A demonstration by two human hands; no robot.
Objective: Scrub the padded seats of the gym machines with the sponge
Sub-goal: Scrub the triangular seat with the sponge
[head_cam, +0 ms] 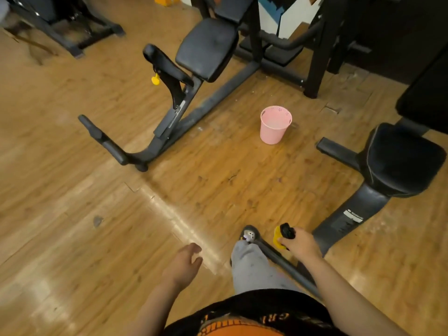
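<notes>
Right grip (300,246) is curled round the sponge (282,235), a yellow block with a black face, and holds it near and right of centre, just right of a dark metal bar (286,265) that slants across the near floor. Left grip (185,261) touches nothing, its fingers loosely spread and apart, over the wooden floor (72,214) near and left of centre. Between the two is a leg in grey trousers (252,265), with its shoe (249,235) on the boards just left of the sponge. One black padded seat (400,161) sits at the right, well apart from the sponge, on a thick angled post with a white label. A second padded seat (207,49) is farther off at the centre, tilted, on a long dark frame with a yellow knob (155,80) on its left side. A pink bucket (275,127) stands upright on the floor between the two seats; what it holds cannot be told.
</notes>
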